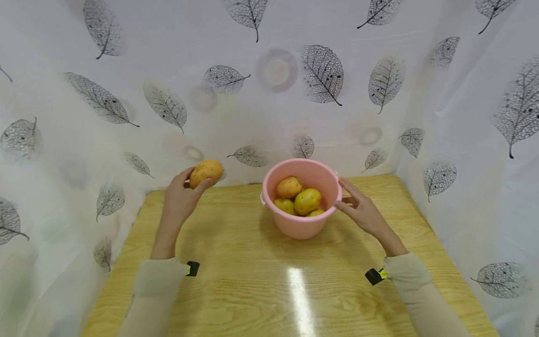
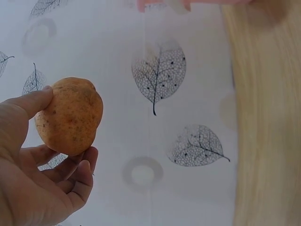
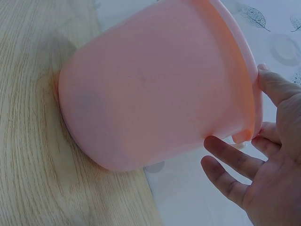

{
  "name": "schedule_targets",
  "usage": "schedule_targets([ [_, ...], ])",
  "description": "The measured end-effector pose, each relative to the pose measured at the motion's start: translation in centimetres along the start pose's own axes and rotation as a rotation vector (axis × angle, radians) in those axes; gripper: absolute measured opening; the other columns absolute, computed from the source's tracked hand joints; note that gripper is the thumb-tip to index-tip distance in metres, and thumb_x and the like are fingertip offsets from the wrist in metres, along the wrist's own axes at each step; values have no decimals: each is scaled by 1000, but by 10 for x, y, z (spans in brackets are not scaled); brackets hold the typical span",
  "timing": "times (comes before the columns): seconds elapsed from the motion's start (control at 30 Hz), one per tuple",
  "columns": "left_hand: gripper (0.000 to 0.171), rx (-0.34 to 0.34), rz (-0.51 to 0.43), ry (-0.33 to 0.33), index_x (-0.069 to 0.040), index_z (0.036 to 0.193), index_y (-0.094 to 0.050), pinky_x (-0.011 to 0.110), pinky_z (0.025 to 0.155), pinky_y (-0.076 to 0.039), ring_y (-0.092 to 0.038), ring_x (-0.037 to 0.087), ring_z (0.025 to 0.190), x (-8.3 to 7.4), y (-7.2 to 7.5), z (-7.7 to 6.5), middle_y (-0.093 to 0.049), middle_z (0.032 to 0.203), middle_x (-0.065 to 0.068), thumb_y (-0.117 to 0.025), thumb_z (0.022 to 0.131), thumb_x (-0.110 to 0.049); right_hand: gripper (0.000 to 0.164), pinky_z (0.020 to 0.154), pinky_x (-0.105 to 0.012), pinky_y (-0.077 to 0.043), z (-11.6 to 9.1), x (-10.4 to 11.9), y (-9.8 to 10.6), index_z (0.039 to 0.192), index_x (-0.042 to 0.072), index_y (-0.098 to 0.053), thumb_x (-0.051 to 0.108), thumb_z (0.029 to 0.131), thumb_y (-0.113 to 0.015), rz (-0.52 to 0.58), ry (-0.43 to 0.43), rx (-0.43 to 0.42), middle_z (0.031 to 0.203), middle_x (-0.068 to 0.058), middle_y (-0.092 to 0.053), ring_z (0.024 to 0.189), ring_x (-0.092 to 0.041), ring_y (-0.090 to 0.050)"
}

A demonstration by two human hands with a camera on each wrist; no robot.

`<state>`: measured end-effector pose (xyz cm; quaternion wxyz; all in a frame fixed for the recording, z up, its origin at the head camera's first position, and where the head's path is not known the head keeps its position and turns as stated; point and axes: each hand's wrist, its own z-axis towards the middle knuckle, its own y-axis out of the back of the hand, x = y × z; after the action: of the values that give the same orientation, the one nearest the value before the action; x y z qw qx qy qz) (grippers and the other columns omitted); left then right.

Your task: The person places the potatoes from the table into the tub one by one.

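My left hand (image 1: 181, 196) grips a tan potato (image 1: 207, 173) in the air above the table's back left edge. In the left wrist view, the thumb (image 2: 35, 101) lies along the top of the potato (image 2: 70, 117) and the fingers curl beneath it. A pink bucket (image 1: 301, 229) stands upright on the table with several potatoes (image 1: 307, 202) inside. At the bucket's right side, my right hand (image 1: 362, 210) touches the rim with thumb and fingertips. The right wrist view shows this hand (image 3: 268, 174) with its lower fingers extended beside the bucket wall (image 3: 150, 89).
The wood-grain table (image 1: 236, 281) carries a bright light streak near the front. A white sheet with leaf prints (image 1: 322, 75) hangs behind the table and on both sides. A white handle mount (image 1: 263, 199) sits at the bucket's left rim.
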<state>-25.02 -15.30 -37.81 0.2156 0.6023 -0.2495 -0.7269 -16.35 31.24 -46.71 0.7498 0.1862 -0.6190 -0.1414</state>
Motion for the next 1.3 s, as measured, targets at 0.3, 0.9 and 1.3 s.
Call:
schedule_targets([
  [0.3, 79, 35, -21, -33, -7, 156, -44, 50, 85, -54, -55, 38, 117, -16, -18, 1, -52, 144, 20, -67, 97, -56, 71, 91, -16, -49, 0, -1, 1, 165, 12, -27, 17, 104, -64, -12, 10, -11, 170, -13, -21, 124, -40, -61],
  [0.9, 69, 74, -66, -102, -10, 145, -57, 42, 77, -55, -61, 29, 103, -54, -62, 3, -63, 126, 12, -74, 93, -51, 72, 91, -15, -49, -1, -2, 0, 165, 14, -26, 19, 105, -64, -17, 5, -8, 170, -11, -21, 125, -38, -61],
  [1.3, 71, 120, -98, -128, -9, 144, -58, 41, 80, -58, -62, 26, 102, -72, -89, 3, -64, 124, 10, -73, 93, -55, 71, 90, -14, -49, 0, 2, -1, 164, 11, -28, 13, 103, -65, 15, 25, -5, 170, -14, -21, 123, -40, -61],
])
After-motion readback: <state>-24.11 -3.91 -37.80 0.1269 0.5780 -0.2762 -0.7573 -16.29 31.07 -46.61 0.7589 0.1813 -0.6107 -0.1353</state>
